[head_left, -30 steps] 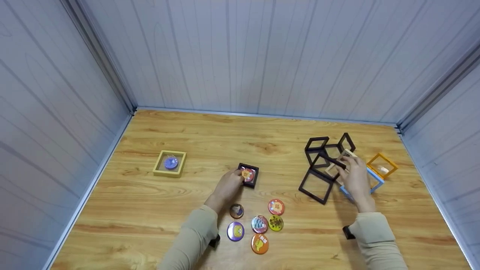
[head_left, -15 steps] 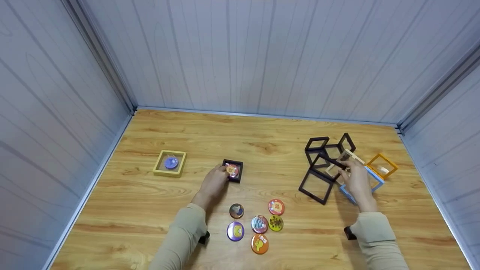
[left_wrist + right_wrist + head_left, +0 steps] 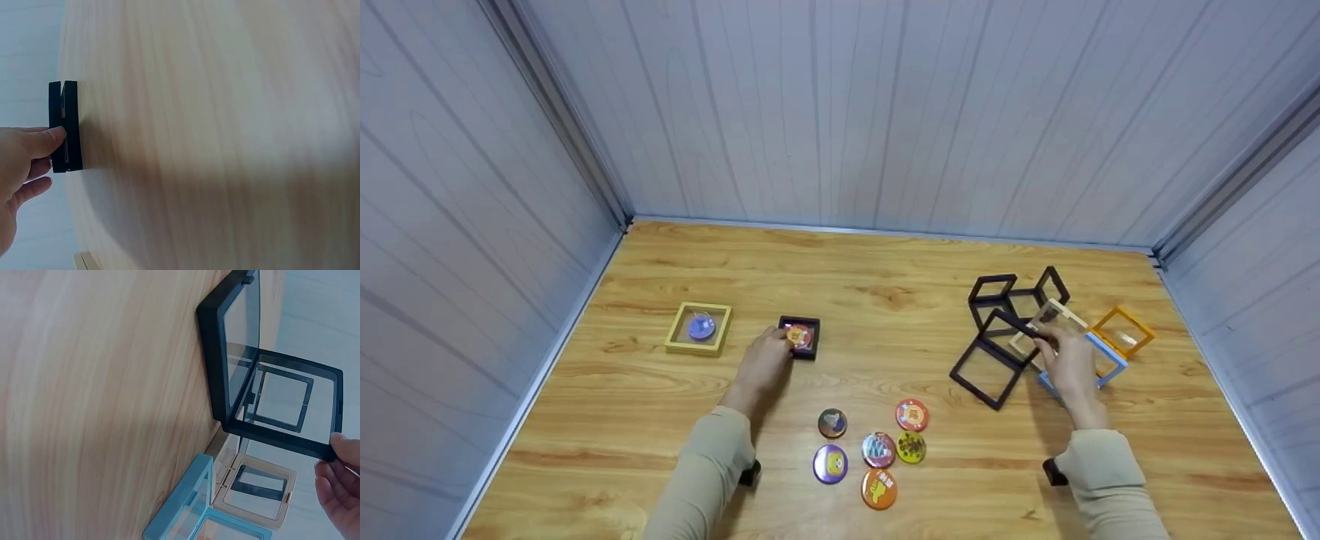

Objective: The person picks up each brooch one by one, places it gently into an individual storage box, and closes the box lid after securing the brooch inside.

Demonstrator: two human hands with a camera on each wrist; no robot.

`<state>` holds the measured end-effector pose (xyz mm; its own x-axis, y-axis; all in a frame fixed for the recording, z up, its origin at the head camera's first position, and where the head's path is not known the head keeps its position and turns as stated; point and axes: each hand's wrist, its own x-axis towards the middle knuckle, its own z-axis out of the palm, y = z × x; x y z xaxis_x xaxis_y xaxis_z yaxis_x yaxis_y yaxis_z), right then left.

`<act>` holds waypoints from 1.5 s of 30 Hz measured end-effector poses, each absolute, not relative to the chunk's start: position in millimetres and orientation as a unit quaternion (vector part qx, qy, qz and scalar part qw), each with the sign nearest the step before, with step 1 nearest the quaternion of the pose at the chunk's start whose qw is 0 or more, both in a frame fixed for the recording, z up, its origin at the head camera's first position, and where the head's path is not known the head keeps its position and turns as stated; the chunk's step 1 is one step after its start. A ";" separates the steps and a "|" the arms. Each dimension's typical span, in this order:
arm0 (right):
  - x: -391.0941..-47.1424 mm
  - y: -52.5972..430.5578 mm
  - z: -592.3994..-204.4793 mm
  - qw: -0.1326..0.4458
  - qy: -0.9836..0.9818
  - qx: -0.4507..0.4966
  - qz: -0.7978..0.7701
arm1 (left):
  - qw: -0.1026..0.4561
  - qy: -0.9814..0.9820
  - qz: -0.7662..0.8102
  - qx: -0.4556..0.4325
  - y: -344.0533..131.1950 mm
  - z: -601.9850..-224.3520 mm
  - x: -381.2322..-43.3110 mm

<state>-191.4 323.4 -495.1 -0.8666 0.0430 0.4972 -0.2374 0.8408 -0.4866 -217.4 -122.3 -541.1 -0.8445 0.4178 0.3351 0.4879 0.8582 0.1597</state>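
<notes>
In the head view my left hand [image 3: 766,363] grips the left side of a small black display frame [image 3: 808,346] with a red badge [image 3: 799,336] inside. From the left wrist view, the thumb presses on the frame's side [image 3: 71,124], and its two halves sit close together with a narrow gap. My right hand [image 3: 1069,367] pinches a corner of a larger black display frame [image 3: 981,400], hinged wide with one half raised. The right wrist view shows thumb and fingertips on that upper half's corner [image 3: 322,450]. A beige frame [image 3: 259,495] and a blue frame [image 3: 183,500] stand beside it.
A yellow frame [image 3: 673,330] holding a purple badge [image 3: 701,326] sits at the left. Several round badges, among them an orange one [image 3: 879,489] and a purple-rimmed one [image 3: 830,464], lie in front. An orange frame [image 3: 1145,337] and another black frame [image 3: 994,280] stand at right.
My left hand has moved left with the small black frame, towards the yellow frame. The right hand has shifted the larger black frame slightly to the left.
</notes>
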 end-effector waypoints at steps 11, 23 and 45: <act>-187.4 311.0 -498.1 0.266 -0.914 0.064 0.299 | 0.154 -0.958 -0.110 -0.215 -146.6 -541.3 -218.9; -180.2 298.7 -500.3 0.255 -0.915 0.072 0.304 | 0.141 -0.964 -0.118 -0.193 -165.4 -539.5 -220.4; -168.2 267.9 -498.9 0.237 -0.912 0.087 0.323 | 0.141 -0.968 -0.108 -0.179 -175.4 -536.4 -222.8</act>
<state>-168.2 267.9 -498.9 -0.8720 -0.0053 0.4895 -0.3126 0.7755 -0.5485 -222.8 -175.4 -536.4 -0.8956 0.3167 0.3122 0.3778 0.9123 0.1581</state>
